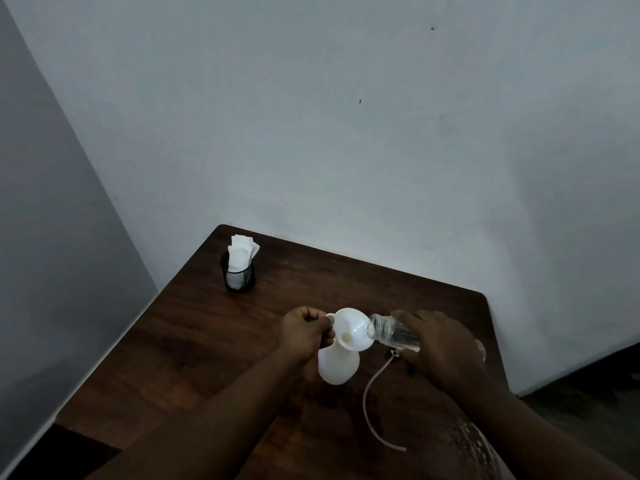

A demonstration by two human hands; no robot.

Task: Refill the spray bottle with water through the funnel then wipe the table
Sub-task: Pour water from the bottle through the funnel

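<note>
White plastic spray bottle [337, 365] stands upright mid-table, a white funnel [351, 329] seated in its neck. The left hand [304, 332] pinches the funnel's rim tab. The right hand [446, 344] is wrapped around a clear plastic water bottle [391, 332] lying nearly level, mouth pointing left over the funnel. A thin dip tube [372, 403] curves across the dark wooden table [207, 341]; a black mesh cup of white napkins [239, 268] stands well apart at the far left.
</note>
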